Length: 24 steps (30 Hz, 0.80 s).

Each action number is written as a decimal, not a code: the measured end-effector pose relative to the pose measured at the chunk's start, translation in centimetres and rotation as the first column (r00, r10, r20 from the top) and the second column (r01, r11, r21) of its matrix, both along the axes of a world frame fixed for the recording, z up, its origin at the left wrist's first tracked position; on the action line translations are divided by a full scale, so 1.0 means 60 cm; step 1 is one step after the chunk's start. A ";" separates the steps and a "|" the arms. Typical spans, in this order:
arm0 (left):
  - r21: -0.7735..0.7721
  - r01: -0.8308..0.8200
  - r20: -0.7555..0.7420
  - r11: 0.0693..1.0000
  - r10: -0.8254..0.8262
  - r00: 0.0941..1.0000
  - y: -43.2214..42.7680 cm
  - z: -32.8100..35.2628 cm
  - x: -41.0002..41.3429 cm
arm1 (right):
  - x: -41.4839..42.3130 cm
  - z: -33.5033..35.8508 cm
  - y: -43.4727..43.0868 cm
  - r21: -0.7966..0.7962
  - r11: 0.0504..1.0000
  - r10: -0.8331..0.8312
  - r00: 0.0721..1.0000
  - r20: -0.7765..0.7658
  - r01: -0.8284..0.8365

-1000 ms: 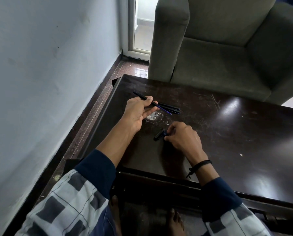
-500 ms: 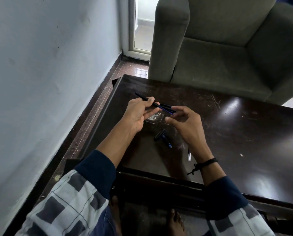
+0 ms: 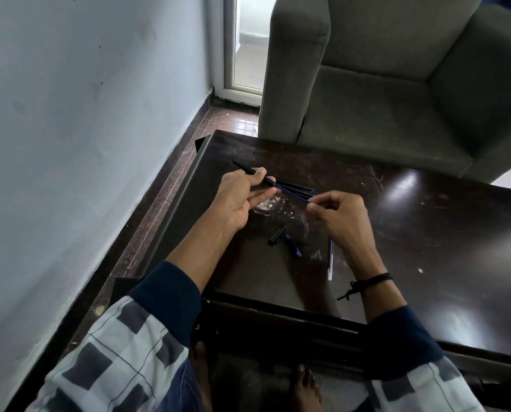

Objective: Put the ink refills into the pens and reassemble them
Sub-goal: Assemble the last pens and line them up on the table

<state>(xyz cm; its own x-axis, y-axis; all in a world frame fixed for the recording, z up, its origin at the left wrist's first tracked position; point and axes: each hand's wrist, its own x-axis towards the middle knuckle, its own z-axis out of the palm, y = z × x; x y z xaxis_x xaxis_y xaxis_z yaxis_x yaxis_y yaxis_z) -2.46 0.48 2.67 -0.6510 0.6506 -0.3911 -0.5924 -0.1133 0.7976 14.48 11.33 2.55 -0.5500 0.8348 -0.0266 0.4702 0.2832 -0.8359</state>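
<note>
My left hand [image 3: 238, 197] holds a black pen barrel [image 3: 249, 171] between thumb and fingers, its far end pointing up-left. A blue ink refill [image 3: 292, 194] sticks out of the barrel toward the right. My right hand [image 3: 342, 217] pinches the refill's free end. Just behind the refill, other black pens [image 3: 297, 187] lie on the dark table [image 3: 411, 233]. A black cap [image 3: 277, 235] and a small blue-tipped piece [image 3: 292, 248] lie below my hands. A second refill [image 3: 330, 260] lies by my right wrist.
A grey armchair [image 3: 397, 84] stands right behind the table. A pale wall [image 3: 84, 129] runs along the left, with a strip of brown floor [image 3: 171, 179] between it and the table edge. My bare feet [image 3: 304, 391] show under the table's near edge.
My right hand left the cap and small parts on the table, rose to the refill's free end and now pinches it. My left hand kept the barrel almost still.
</note>
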 end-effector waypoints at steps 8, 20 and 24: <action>0.014 -0.036 0.013 0.999 0.036 0.999 -0.003 0.001 -0.004 | 0.060 0.023 0.084 0.340 0.940 -0.082 0.986 0.148 0.027; -0.011 -0.007 -0.011 1.000 0.007 1.000 -0.001 -0.003 -0.002 | 0.130 0.025 0.145 0.124 0.974 0.087 0.813 0.576 -0.192; -0.010 -0.002 -0.015 1.000 0.002 1.000 -0.001 -0.003 -0.003 | 0.121 0.017 0.135 0.076 0.967 0.140 0.760 0.635 -0.242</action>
